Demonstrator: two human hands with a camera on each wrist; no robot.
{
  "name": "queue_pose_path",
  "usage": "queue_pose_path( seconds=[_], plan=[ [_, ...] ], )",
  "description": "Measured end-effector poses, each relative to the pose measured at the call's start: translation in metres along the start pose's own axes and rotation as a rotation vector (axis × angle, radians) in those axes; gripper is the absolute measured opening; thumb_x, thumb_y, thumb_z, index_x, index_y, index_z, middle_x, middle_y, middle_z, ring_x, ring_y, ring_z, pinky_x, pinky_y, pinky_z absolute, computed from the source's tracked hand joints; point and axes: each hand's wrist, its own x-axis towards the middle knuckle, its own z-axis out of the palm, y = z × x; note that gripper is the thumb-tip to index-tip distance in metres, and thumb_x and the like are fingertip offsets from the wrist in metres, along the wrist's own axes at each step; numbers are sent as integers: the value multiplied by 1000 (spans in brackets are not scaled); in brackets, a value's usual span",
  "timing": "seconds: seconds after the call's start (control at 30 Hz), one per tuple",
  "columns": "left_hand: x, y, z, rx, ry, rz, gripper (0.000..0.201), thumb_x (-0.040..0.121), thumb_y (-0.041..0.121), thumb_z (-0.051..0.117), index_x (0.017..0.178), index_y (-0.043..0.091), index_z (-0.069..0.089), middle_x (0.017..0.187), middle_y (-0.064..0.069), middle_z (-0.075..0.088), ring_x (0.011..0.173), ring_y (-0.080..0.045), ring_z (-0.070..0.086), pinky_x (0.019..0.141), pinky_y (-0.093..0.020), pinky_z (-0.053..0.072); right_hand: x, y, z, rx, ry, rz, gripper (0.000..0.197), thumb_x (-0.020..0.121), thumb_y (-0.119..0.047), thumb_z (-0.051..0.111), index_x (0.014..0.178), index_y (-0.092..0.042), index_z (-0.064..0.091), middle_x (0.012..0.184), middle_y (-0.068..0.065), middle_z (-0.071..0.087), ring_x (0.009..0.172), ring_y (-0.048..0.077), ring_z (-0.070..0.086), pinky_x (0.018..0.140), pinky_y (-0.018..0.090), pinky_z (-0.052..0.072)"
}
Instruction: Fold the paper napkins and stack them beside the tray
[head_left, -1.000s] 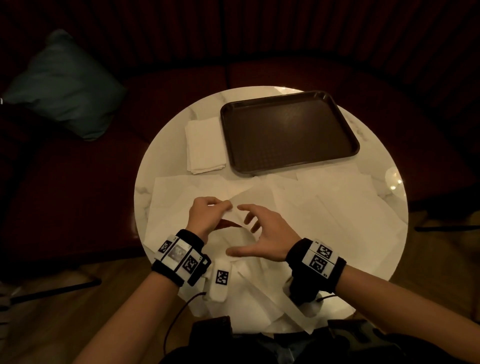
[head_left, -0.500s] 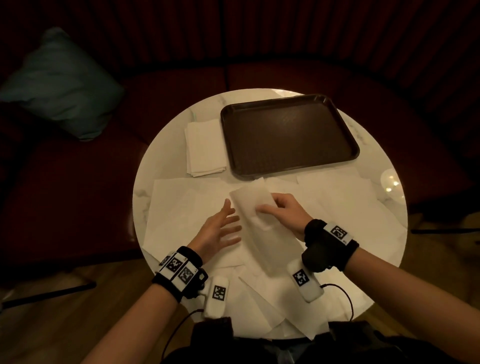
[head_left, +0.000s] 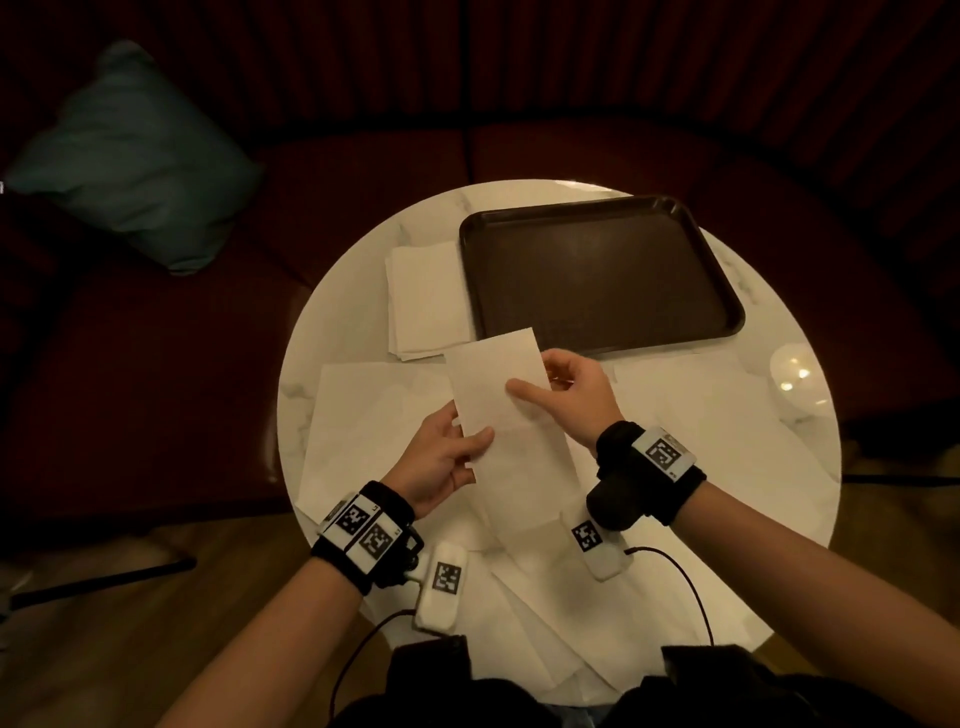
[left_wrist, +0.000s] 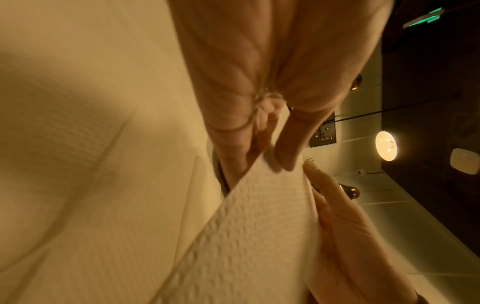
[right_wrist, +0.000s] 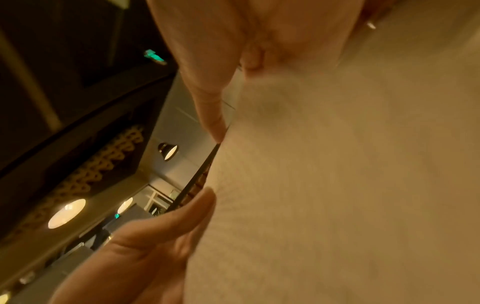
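A white paper napkin (head_left: 498, 400) folded into a long strip is lifted above the table between both hands. My left hand (head_left: 449, 454) pinches its left edge, thumb on top. My right hand (head_left: 563, 387) pinches its right edge higher up, thumb across the paper. The left wrist view shows the embossed napkin (left_wrist: 249, 236) held between thumb and fingers; the right wrist view shows the napkin (right_wrist: 324, 185) pinched likewise. A stack of folded napkins (head_left: 423, 301) lies left of the dark brown tray (head_left: 727, 291). Several unfolded napkins (head_left: 374, 415) cover the near half of the round white table (head_left: 332, 312).
A glass (head_left: 795, 379) with light reflections stands at the table's right edge. A dark red sofa (head_left: 156, 389) curves round the far side, with a teal cushion (head_left: 135, 156) at the left. Wrist-camera cables hang off the table's near edge.
The napkin went from being worked on the table to a folded strip lifted up toward the tray. My left hand, flat on the table half a second ago, now pinches its left edge.
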Motion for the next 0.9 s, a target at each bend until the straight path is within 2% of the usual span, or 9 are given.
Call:
queue_pose_path(
  seconds=[0.1,0.2,0.37,0.47,0.6,0.67,0.77,0.83,0.9],
  plan=[
    [8,8,-13,-4,23,7,49,93,-3,54,139,10,43,123,-14,66,111,-31,65,85,-45,58,15,-2,-1,-44,62,64,60,74,-35,81,123,-21,49,97,-3,59,84,9,57,77,28,51],
    [19,26,-25,1,46,25,48,93,-6,51,138,10,44,123,-15,65,106,-27,67,83,-41,59,33,-9,6,70,-67,165,67,77,-31,79,127,-28,35,110,6,58,98,14,58,78,33,52],
    [62,83,-53,41,98,85,49,92,-4,54,137,13,45,126,-14,64,107,-27,66,83,-42,59,87,-33,30,30,-187,-63,30,80,-1,71,102,-16,58,109,7,63,96,18,63,75,37,55],
    [92,113,-69,149,179,102,58,92,2,59,142,18,37,130,-14,60,110,-29,64,82,-45,58,130,-43,44,19,-175,-32,33,79,4,69,102,-21,69,120,4,64,106,16,62,91,34,54],
    [121,131,-92,292,290,101,94,85,1,68,145,47,12,115,-7,67,100,-20,68,65,-35,60,187,-44,62,-73,-120,26,42,77,-4,74,111,-29,70,127,3,62,113,21,61,95,39,53],
    [133,130,-101,387,328,129,92,82,-2,70,142,49,22,107,-8,68,94,-21,70,65,-35,60,207,-43,68,-148,-110,33,44,78,-6,73,117,-26,68,128,2,60,107,18,62,81,25,56],
    [154,127,-110,658,476,188,59,76,3,77,125,31,58,96,-7,60,91,-26,65,73,-37,59,229,-41,78,-306,-143,71,51,77,-7,76,125,-22,64,130,3,55,96,16,59,56,13,49],
    [167,124,-114,803,527,181,46,73,8,80,114,24,68,84,1,52,88,-24,61,81,-38,57,239,-35,85,-400,-184,111,59,74,-5,78,128,-21,61,133,6,52,97,20,60,62,21,55],
    [177,120,-116,863,547,164,46,72,13,83,115,19,69,93,3,53,99,-24,60,91,-38,54,246,-27,91,-511,-201,114,65,71,-4,79,131,-20,57,137,7,49,108,23,58,81,29,56]
  ],
)
